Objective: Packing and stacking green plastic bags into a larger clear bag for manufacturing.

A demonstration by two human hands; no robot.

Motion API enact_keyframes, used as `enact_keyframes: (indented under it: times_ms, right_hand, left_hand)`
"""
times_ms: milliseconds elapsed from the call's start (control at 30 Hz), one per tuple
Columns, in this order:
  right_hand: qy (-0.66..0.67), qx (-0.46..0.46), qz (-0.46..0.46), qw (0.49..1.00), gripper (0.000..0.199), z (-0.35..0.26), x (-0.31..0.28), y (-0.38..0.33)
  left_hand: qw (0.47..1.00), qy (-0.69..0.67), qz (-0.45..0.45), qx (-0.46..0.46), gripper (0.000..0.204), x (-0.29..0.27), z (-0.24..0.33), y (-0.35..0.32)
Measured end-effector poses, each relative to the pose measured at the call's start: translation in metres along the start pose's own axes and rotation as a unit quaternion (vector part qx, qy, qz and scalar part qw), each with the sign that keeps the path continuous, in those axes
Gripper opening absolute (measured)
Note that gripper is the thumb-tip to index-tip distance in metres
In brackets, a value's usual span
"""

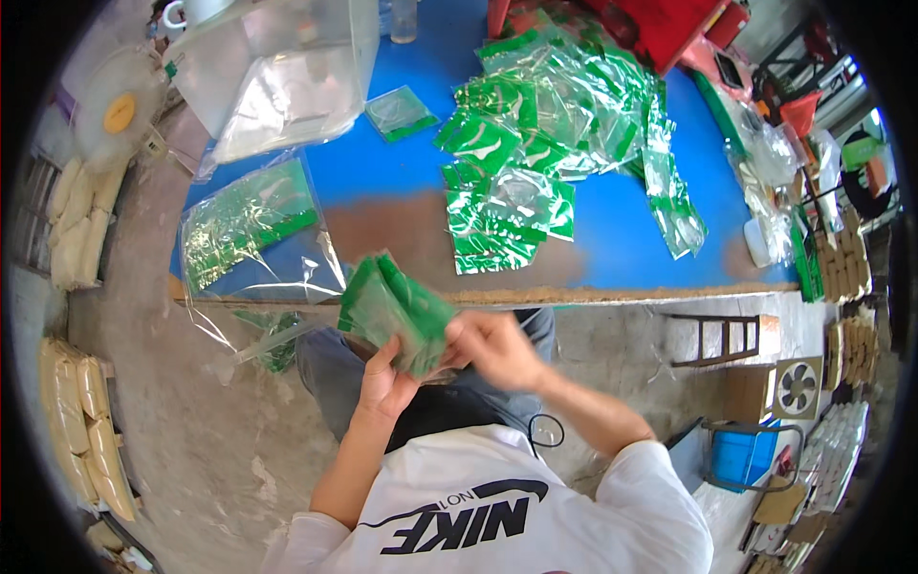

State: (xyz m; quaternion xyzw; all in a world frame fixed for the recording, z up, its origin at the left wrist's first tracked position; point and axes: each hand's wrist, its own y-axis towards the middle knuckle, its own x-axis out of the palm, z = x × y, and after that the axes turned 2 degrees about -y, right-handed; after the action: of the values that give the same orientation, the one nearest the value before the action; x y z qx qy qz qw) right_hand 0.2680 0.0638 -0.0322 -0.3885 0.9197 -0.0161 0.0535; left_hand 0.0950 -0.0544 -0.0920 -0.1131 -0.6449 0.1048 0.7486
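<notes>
I count two hands in view, both mine, and one stack of green packets (pixel 394 311) held between them above my lap, just below the near edge of the blue table (pixel 612 230). On the table I see one loose heap of green-and-clear packets (pixel 535 143) — too many and too overlapped to count — plus one single packet (pixel 400 113) lying apart near the far side, and one clear bag of green packets (pixel 247 222) hanging partly over the table's left corner. A second, larger clear plastic bag (pixel 277 77) sits at the far left. On the floor at my right stand one small wooden stool (pixel 725 340), one box with a fan picture (pixel 796 387) and one blue bin (pixel 741 457).

My left hand (pixel 384 383) comes up from below with the forearm nearly vertical; its fingers are closed around the lower end of the stack, clamped on it. My right hand (pixel 495 346) reaches in from the right with the elbow bent, and its fingertips pinch the stack's right edge.

The stack looks like thin, flat, glossy green sleeves — fanned a little and tilted with the top leaning left. It is blurred, so I cannot count the packets in it.
</notes>
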Motion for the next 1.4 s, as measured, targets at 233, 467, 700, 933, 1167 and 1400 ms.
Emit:
enact_keyframes:
  times_ms: [233, 467, 700, 933, 1167, 1400]
  right_hand:
    - [-0.568, -0.162, 0.206, 0.780, 0.055, 0.002, -0.169, 0.135]
    - [-0.389, -0.061, 0.292, 0.871, 0.035, -0.015, -0.142, 0.113]
    - [-0.040, -0.121, 0.479, 0.869, 0.026, 0.008, -0.073, 0.044]
    - [-0.367, -0.163, 0.163, 0.901, 0.052, -0.002, -0.043, 0.004]
    - [-0.518, -0.259, 0.051, 0.814, 0.049, 0.017, -0.038, 0.005]
    - [-0.026, 0.004, 0.058, 0.998, 0.037, -0.005, -0.006, -0.012]
  left_hand:
    - [0.992, 0.099, 0.070, 0.044, 0.053, -0.004, -0.010, -0.001]
    - [0.997, 0.068, 0.020, 0.005, 0.054, -0.019, -0.011, -0.013]
    - [0.999, -0.003, -0.038, -0.028, 0.054, -0.014, -0.019, 0.004]
    - [0.990, 0.112, 0.053, 0.070, 0.060, 0.004, -0.009, 0.001]
    - [0.991, 0.097, -0.075, 0.060, 0.054, -0.043, 0.005, -0.027]
    - [0.994, 0.083, -0.020, 0.069, 0.055, 0.004, -0.007, -0.018]
